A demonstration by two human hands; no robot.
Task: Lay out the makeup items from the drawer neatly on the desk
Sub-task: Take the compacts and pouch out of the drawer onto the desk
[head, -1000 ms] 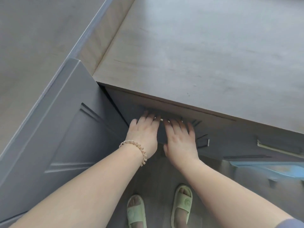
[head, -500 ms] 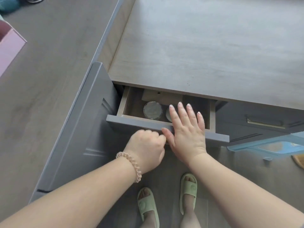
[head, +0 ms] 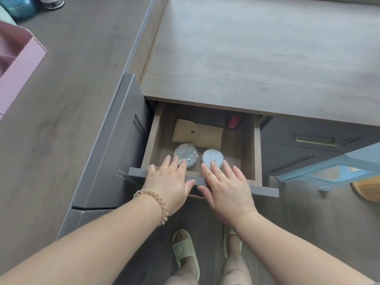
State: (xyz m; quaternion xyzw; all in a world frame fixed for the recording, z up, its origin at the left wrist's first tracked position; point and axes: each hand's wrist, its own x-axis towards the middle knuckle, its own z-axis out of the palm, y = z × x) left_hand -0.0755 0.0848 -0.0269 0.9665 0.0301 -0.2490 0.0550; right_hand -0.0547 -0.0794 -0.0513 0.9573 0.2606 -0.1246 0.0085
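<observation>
The grey drawer [head: 265, 190] stands pulled out under the wooden desk top [head: 257, 58]. Inside lie a round clear-lidded jar [head: 187, 154], a round white compact [head: 212, 158], a tan flat pouch [head: 197, 132] and a small red item [head: 234, 122] at the back right. My left hand [head: 170, 182] reaches over the drawer front, fingers spread, fingertips at the clear jar's near edge. My right hand [head: 224, 186] reaches in beside it, fingers spread, fingertips at the white compact. Neither hand holds anything.
A grey cabinet side panel [head: 111, 153] stands left of the drawer. A second drawer with a brass handle [head: 314, 140] is to the right. A light blue plastic stool [head: 329, 171] sits at right, a pink box [head: 18, 64] at far left. My slippered feet [head: 185, 254] are below.
The drawer went from shut to pulled well out. Both hands left the drawer front and now reach in over it, with fingers spread above the two round containers.
</observation>
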